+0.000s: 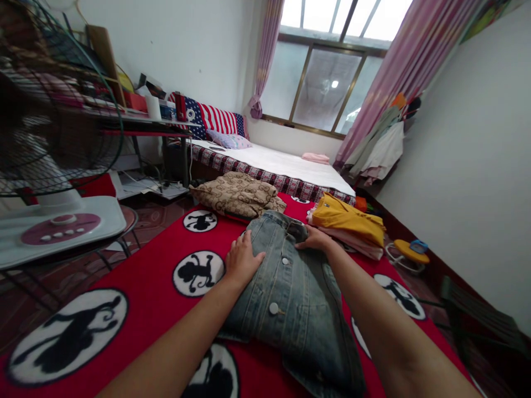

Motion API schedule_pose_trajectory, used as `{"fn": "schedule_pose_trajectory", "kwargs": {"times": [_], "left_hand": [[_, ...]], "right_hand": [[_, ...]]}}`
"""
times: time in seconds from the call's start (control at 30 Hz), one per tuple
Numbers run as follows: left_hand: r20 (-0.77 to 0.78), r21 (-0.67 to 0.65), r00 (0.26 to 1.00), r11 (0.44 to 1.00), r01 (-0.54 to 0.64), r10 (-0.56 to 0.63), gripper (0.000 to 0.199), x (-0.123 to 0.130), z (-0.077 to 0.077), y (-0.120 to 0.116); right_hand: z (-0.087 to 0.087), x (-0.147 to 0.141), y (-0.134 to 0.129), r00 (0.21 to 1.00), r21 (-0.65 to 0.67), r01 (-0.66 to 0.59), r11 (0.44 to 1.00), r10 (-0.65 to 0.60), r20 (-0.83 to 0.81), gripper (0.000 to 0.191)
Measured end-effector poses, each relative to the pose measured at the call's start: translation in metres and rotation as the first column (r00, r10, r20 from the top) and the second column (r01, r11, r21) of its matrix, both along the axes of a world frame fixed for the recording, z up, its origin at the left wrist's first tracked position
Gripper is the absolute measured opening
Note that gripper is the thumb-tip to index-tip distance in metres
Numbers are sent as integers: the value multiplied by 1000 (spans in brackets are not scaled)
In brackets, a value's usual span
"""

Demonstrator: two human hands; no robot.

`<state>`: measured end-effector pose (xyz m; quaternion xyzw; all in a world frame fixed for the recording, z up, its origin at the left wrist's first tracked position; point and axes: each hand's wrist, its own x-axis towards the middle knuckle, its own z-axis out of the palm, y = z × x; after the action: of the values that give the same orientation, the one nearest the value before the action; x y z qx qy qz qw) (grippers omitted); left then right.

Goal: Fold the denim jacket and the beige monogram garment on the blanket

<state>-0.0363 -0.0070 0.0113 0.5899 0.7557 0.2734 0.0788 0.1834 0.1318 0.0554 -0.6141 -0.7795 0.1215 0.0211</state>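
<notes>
Denim garment (286,290) is center to lower center of frame, buttoned front up, collar end pointing away from us, lying on the red blanket (155,260) with black-and-white monkey roundels.

Our left hand (243,258), mid-frame: on the garment's left edge near the shoulder, back of hand up, thumb apart from the fingers, nothing clamped between them that we can see.

Our right hand (317,240), just right of center: at the collar's right side, thumb on the denim. Fingertips partly hidden, so we can't tell whether they're clamped on the cloth.

Two white buttons show down the front, upper one between our hands, lower one nearer us.

Around it: brown patterned cloth (238,194) folded just beyond, above and left of the denim. Yellow garment (348,218) tops a folded pile right of center, with pale pink cloth (365,246) under it.

Further out: fan (62,224) at the left edge, cluttered desk (141,119) upper left, bed (274,157) with a white top upper center below the window (332,83), yellow-seated stool (409,251) at right.
</notes>
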Motion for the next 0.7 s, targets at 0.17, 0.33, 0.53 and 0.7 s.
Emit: {"fn": "schedule_pose_trajectory", "kwargs": {"times": [0.17, 0.33, 0.53, 0.7], "left_hand": [[-3, -5, 1000, 1000, -8, 8, 73, 0, -1, 1], [-2, -2, 1000, 1000, -10, 10, 72, 0, -2, 3], [56, 82, 998, 996, 36, -41, 71, -3, -6, 5], [131, 290, 974, 947, 139, -183, 64, -1, 1, -1]], "right_hand": [[-4, -1, 7, 997, -115, 15, 993, -22, -68, 48], [-5, -6, 0, 994, -80, 92, 992, -96, -43, 43], [13, -13, -49, 983, 279, 38, 959, -86, 162, 39], [41, 13, -107, 989, 504, -2, 864, -72, 128, 32]]}}
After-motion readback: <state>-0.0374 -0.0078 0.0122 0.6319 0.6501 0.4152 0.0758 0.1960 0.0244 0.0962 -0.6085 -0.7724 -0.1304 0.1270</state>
